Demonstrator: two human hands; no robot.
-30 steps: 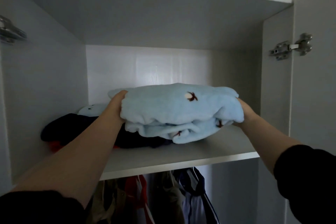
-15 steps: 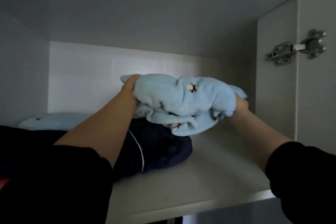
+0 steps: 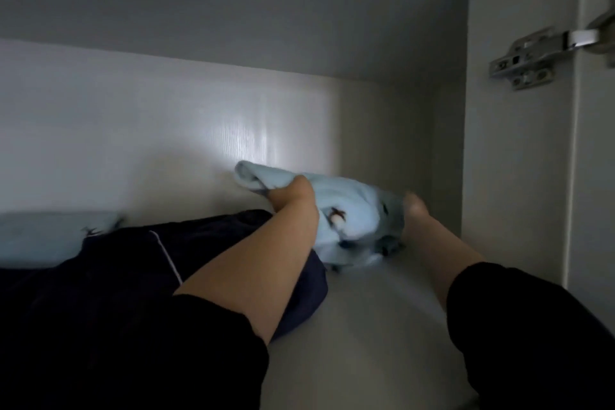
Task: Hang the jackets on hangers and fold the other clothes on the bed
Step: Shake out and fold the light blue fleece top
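A folded light-blue fleece garment [image 3: 352, 210] with small brown marks lies deep on the white wardrobe shelf [image 3: 366, 326], close to the back wall. My left hand [image 3: 293, 193] grips its left end. At its right end my right hand [image 3: 414, 206] holds it, fingers hidden behind the cloth. Both arms reach far in, black sleeves pushed up to the elbows. The fleece sits to the right of a folded dark navy garment [image 3: 206, 243] with white piping.
Another light-blue folded piece [image 3: 50, 236] lies at the far left behind the navy garment. The wardrobe's right side wall [image 3: 515, 176] carries a metal hinge [image 3: 529, 60]. The shelf's top panel [image 3: 233, 10] hangs low overhead.
Both hands have pushed the blue fleece further back and down onto the shelf, to the right of the navy garment. The view has moved up and deeper into the compartment.
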